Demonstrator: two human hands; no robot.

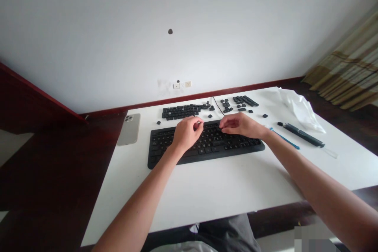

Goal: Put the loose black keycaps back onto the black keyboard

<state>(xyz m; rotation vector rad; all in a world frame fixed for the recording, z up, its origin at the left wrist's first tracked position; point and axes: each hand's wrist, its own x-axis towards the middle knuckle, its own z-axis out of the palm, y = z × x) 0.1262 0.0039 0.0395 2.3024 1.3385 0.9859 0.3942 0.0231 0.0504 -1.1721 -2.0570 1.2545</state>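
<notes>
A black keyboard [189, 158] lies on the white table, with some keycaps on it and bare key spots in its upper and right parts. Over its middle, my left hand [188, 130] is closed, thumb and forefinger pinched together; whatever they hold is too small to make out. My right hand [240, 124] is at the keyboard's upper right, its fingertips drawn together close to the keys. Something small and dark may be between them, but I cannot tell what. Behind the keyboard, loose black keycaps [180, 112] lie in rows, and more keycaps [245, 100] are grouped at the right.
A phone [129, 130] lies face down on the table [203, 193] at the left. To the right are a blue tool [285, 138], a dark brush-like tool [304, 134] and a white plastic bag [304, 110]. A cable [217, 105] runs back from the keyboard toward the wall.
</notes>
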